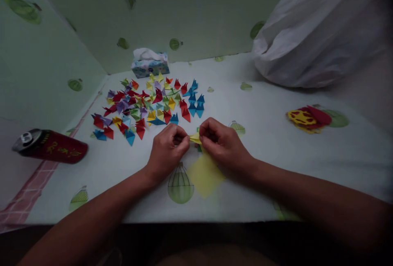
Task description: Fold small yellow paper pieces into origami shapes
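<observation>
The person's left hand [168, 149] and right hand [225, 145] were held close together above the tabletop [260, 135], their fingertips facing across a small folded piece of yellow paper [194, 138]. The left grip was closed to a pinch, thumb against fingers, on the left end of the paper; the right grip was pinched likewise on the other end. Beneath the hands, towards the person, lay a flat yellow sheet [206, 176], its upper part hidden by the right hand. A small green and red bit showed just below the folded piece, too covered to make out. Beyond the left hand spread a crowd of folded paper figures [140, 128] in red, blue, purple, yellow and green, with a tissue box [150, 68] behind them. A red can [58, 148] was at the far left; a yellow and red item [307, 118] lay to the right, near a large white bag [307, 41].
</observation>
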Tool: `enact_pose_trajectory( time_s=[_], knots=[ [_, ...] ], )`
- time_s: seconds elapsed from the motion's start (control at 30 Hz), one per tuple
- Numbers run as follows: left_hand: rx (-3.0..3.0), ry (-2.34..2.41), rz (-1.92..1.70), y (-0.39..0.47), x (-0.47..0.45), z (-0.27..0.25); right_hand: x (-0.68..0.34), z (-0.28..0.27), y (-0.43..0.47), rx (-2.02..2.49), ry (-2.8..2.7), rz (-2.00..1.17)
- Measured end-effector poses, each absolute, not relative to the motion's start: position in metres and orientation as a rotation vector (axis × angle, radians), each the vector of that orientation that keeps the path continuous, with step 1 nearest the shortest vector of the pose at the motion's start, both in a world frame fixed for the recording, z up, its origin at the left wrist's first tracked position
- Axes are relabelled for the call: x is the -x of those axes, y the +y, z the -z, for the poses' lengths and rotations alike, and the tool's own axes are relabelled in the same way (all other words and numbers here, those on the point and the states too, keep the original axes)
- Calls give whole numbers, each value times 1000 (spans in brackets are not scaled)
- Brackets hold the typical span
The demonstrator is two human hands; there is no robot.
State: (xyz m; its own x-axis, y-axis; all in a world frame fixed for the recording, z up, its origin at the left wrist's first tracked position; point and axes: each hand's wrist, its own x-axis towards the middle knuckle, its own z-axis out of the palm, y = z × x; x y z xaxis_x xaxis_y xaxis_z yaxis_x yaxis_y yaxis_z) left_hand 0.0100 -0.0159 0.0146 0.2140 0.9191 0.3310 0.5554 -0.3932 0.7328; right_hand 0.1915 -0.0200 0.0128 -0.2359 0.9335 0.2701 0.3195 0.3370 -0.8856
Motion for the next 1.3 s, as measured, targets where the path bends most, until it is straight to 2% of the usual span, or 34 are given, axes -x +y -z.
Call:
enact_pose_trajectory(
  time_s=[0.23, 0.63, 1.3],
  knots=[
    [-2019, 1448, -964, -17, -11, -14, -191, -12, -20, 1113, -1656, -945],
    [-1310, 1311, -968, -24, -17, -19, -187, -4, -16, 941, -1412, -1358],
    [-1223, 1174, -919, -31, -20, -17, -190, -8, -16, 1130, -1600, -1062]
  ],
)
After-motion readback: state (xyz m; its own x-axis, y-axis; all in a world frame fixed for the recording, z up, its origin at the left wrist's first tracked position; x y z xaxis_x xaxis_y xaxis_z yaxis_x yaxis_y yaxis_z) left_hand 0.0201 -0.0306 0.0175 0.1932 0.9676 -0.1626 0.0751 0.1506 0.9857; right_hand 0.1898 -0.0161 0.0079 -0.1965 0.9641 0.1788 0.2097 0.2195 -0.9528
